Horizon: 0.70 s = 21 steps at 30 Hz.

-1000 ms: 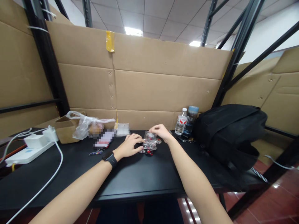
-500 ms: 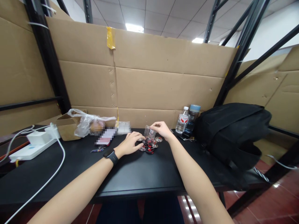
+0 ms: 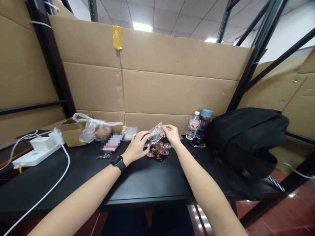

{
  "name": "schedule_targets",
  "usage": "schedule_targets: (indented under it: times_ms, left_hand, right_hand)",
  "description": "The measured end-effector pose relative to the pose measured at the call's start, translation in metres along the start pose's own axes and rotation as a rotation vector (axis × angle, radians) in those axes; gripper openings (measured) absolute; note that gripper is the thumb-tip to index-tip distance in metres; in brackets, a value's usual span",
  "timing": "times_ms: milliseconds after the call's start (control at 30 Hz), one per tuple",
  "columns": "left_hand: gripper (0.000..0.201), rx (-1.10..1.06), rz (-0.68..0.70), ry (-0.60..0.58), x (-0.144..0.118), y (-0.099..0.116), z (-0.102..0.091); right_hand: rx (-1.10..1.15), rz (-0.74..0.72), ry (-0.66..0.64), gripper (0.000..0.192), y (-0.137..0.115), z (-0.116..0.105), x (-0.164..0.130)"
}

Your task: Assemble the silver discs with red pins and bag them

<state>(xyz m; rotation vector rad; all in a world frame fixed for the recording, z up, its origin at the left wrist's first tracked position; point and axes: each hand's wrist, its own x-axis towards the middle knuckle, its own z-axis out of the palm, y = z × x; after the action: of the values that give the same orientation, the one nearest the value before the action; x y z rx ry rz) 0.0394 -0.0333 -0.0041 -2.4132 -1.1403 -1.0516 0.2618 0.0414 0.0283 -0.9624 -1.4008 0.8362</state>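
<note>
Holding a small clear plastic bag between them, both hands sit above the far middle of the black bench. The left hand has its fingers curled, the fingertips pinching the bag's left edge; a dark watch sits on that wrist. The right hand is likewise closed at the fingertips on the bag's right edge. The bag is lifted clear of the bench, crumpled and tilted, just above a cluster of small round metal discs with red marks that lie on the bench directly beneath the hands.

Taking the discs as the landmark: to their right stand a water bottle and a blue-capped bottle, touching or nearly so, and beyond those lies a black backpack that overhangs the bench edge. To the left of the discs lie a blurred card-like item, a flat clear packet, and a thin plastic bag draped against a brown cardboard box. Farther left is a white power strip with a white cable running toward the near edge. Behind the discs rises a cardboard wall.
</note>
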Motion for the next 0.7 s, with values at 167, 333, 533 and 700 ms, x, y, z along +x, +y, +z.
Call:
schedule_targets:
  times_ms: [167, 333, 533, 700]
  left_hand:
    - [0.045, 0.102, 0.076, -0.007, 0.000, -0.003, -0.002]
    - [0.039, 0.082, 0.120, -0.064, -0.002, -0.012, 0.000]
    - [0.038, 0.097, 0.200, -0.146, 0.000, -0.014, 0.002]
    - [0.039, 0.081, 0.249, -0.188, 0.002, -0.012, 0.004]
  right_hand:
    - [0.137, 0.124, -0.172, 0.042, -0.005, 0.016, -0.013]
    - [0.043, 0.091, -0.261, 0.044, -0.003, 0.014, -0.015]
    - [-0.256, -0.064, -0.272, 0.034, 0.012, -0.002, -0.002]
    - [-0.264, -0.098, -0.284, 0.029, 0.010, -0.001, -0.004]
